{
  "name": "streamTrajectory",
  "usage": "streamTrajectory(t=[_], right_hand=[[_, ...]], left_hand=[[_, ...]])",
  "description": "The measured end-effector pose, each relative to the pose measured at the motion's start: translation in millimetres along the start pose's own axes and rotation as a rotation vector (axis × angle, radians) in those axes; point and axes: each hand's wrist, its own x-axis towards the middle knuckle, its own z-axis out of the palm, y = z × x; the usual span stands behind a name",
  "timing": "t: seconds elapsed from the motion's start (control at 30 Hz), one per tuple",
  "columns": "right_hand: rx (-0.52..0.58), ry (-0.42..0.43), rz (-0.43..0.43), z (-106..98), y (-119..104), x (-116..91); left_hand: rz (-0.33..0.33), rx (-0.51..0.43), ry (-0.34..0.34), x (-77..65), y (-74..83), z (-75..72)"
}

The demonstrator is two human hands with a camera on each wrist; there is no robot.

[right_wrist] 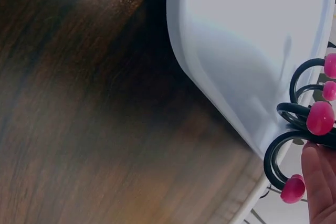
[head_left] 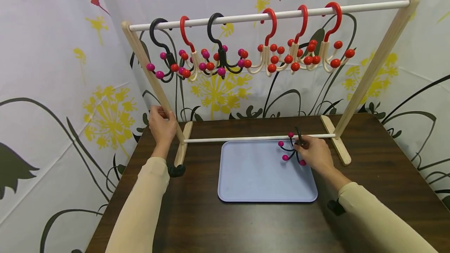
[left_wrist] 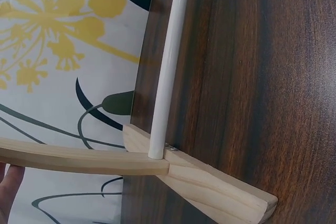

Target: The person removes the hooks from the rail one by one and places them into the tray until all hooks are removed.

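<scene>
Fingers of the right hand (head_left: 314, 153) curl round a black hook with pink balls (head_left: 291, 148), holding it at the far right corner of the blue tray (head_left: 260, 179) on the worktop (head_left: 379, 175). Well apart to the left, the left hand (head_left: 161, 125) grips the wooden rack's left post (head_left: 147, 65).

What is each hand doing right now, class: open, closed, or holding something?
Left hand: grips the wooden rack's slanted left post.
Right hand: holds the black multi-prong hook with pink ball tips.

Smooth pale wooden rack (head_left: 369, 73), glossy dark woodgrain table (head_left: 386, 175)
</scene>
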Motion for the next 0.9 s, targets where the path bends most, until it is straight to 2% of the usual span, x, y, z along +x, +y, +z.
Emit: streamTrajectory(t=[0.47,0.9], right_hand=[[-0.014,-0.073,0.043,6.4,-2.7,-0.7],[0.020,-0.089,-0.019,1.0,2.1,0.7]], left_hand=[[-0.009,-0.003,-0.013,-1.0,-0.2,-0.6],[-0.005,0.012,-0.015,-0.6,0.9,1.1]])
